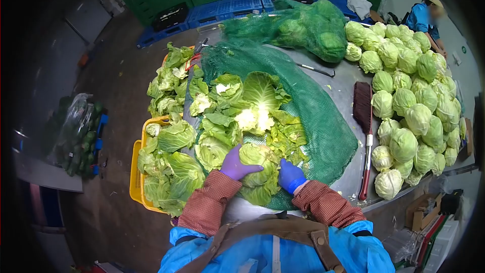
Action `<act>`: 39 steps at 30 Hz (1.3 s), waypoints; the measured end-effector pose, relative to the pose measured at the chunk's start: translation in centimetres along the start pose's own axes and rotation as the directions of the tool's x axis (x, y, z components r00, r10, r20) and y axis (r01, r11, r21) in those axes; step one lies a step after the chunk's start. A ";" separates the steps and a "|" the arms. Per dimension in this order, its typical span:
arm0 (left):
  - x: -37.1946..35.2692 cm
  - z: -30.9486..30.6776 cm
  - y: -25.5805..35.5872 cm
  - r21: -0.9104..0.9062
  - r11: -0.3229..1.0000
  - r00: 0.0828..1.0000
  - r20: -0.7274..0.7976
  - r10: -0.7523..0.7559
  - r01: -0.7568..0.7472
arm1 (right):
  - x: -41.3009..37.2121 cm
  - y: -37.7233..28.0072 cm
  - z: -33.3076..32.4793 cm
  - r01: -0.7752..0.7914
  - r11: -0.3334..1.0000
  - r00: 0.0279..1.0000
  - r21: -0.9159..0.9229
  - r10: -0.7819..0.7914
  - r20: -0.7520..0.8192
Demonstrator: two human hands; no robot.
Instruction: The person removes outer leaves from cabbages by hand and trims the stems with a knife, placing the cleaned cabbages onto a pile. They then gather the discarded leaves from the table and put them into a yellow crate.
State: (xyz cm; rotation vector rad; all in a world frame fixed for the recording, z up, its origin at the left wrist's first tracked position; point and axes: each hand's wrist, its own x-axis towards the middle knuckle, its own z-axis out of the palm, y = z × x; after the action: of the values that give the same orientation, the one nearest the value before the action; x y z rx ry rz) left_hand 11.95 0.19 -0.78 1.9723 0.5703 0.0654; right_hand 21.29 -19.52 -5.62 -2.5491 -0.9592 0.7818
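Note:
A green cabbage head (258,168) lies on a green net sack (313,111) at the near edge of a steel table (341,83). My left hand (235,164), in a purple glove, grips its left side. My right hand (290,175), in a blue glove, presses on its right side. Loose outer cabbage leaves (242,108) are spread on the net just beyond the head.
Several trimmed cabbages (414,106) are piled on the table's right side, with a brush (365,136) beside them. A yellow crate (137,172) of leaves sits at left. A full net sack (303,30) lies at the back. A person (427,17) stands at far right.

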 end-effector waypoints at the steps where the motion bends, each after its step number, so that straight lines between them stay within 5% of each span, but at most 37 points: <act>1: -0.1 -0.4 1.3 -0.085 0.995 0.997 0.056 -0.052 0.057 | 0.2 0.2 -0.2 -0.001 1.000 1.000 -0.002 0.001 -0.002; 3: -0.1 0.0 1.5 -0.166 0.980 0.989 0.118 -0.093 0.112 | 0.9 0.9 -0.2 0.081 0.995 0.996 0.055 -0.079 -0.027; 5: 0.0 1.4 -0.1 0.202 0.979 0.996 -0.072 0.049 -0.033 | 1.8 2.9 1.9 0.144 0.985 0.988 0.093 -0.138 -0.073; 9: -1.0 2.4 1.0 0.079 0.997 0.999 0.052 -0.012 0.008 | 2.6 2.4 1.5 0.019 0.999 1.000 0.026 -0.020 0.022; 11: -4.5 4.7 5.7 0.690 0.720 0.991 -0.026 0.129 -0.076 | 4.6 3.4 2.2 -0.100 0.995 0.994 -0.032 0.101 0.036; 13: -5.2 3.9 2.7 0.627 0.772 0.981 -0.062 0.183 -0.104 | 4.6 4.7 1.6 -0.110 0.994 0.993 -0.006 0.110 0.044; 15: -6.4 2.2 -0.3 0.141 0.986 0.986 -0.132 0.107 -0.088 | 5.1 9.1 2.8 0.155 0.969 0.980 0.194 -0.175 0.096; 16: -7.1 2.0 -2.7 -0.120 0.983 0.984 -0.127 0.122 -0.137 | 3.9 9.1 2.2 0.078 0.944 0.996 0.319 -0.086 0.011; 19: -9.5 2.7 -4.5 -0.162 0.950 0.941 -0.255 0.222 -0.268 | 0.1 6.3 -0.7 0.128 0.879 0.984 0.460 -0.055 -0.169; 20: -10.1 3.3 -5.1 0.001 0.969 0.920 -0.313 0.237 -0.249 | -1.1 4.9 -1.4 0.225 0.847 0.960 0.481 -0.108 -0.259; 24: -9.4 4.6 -4.1 0.054 0.989 0.910 -0.387 0.146 -0.136 | -5.9 -1.6 -4.3 0.253 0.819 0.967 0.515 -0.198 -0.160; 27: -8.6 2.9 -4.2 -0.063 0.992 0.942 -0.324 0.084 -0.110 | -4.9 -1.1 -0.2 0.319 0.828 0.931 0.461 -0.183 -0.316; 30: -7.6 2.2 -5.5 -0.433 0.898 0.967 -0.253 -0.035 -0.081 | -4.6 0.0 0.6 0.294 0.834 0.955 0.466 -0.269 -0.122; 33: -7.4 4.0 -2.4 -0.623 0.778 0.952 -0.180 -0.246 0.083 | -4.6 0.5 0.6 0.257 0.862 0.961 0.437 -0.180 -0.210; 39: -6.9 7.0 -3.6 -0.573 0.820 0.984 -0.158 -0.087 -0.020 | -5.5 3.6 -1.6 0.318 0.888 0.940 0.331 -0.251 -0.229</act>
State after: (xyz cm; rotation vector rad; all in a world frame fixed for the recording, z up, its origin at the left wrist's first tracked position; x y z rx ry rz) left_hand 6.61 -7.26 -5.71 1.3690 0.6151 0.3563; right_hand 20.66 -26.00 -3.86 -2.0582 -0.9950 0.5677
